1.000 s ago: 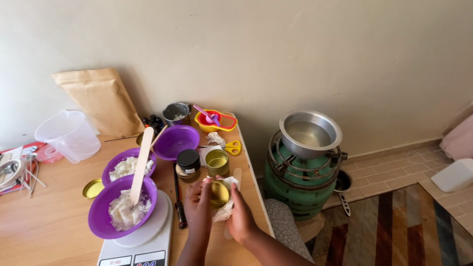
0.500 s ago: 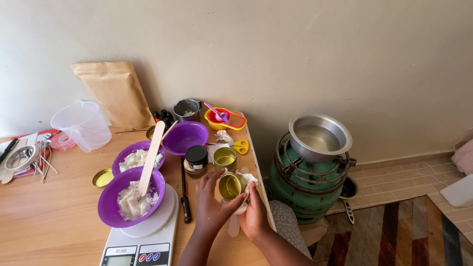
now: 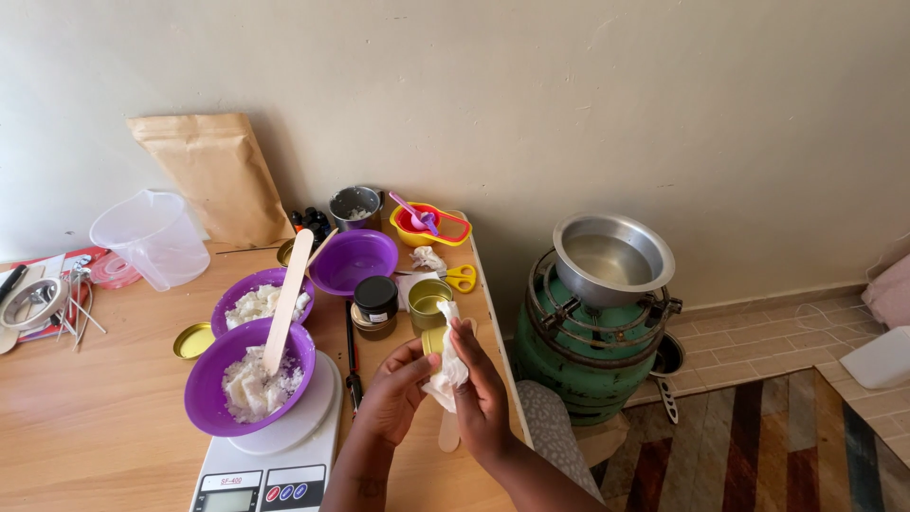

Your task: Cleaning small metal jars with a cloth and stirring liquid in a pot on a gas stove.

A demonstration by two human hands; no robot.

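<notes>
My left hand [image 3: 395, 390] grips a small gold tin [image 3: 432, 339] from the left, just above the wooden table's [image 3: 95, 417] right edge. My right hand [image 3: 482, 395] presses a crumpled white tissue [image 3: 445, 368] against the tin, covering most of its opening. A second gold tin [image 3: 428, 301] stands upright just behind them, beside a black-lidded jar [image 3: 375, 305]. A flat wooden stick [image 3: 448, 433] lies on the table under my hands.
A purple bowl of white wax flakes [image 3: 249, 375] with a wooden stick sits on a white scale [image 3: 275, 455]. Behind are two more purple bowls [image 3: 356, 262], yellow scissors [image 3: 462, 278], a plastic jug [image 3: 152, 237] and a brown bag [image 3: 210, 175]. A green gas cylinder [image 3: 588, 346] holding a metal pot [image 3: 613, 258] stands right of the table.
The tin's opening faced the camera half a second ago; now my right hand has pushed the tissue over it. The view has shifted slightly.
</notes>
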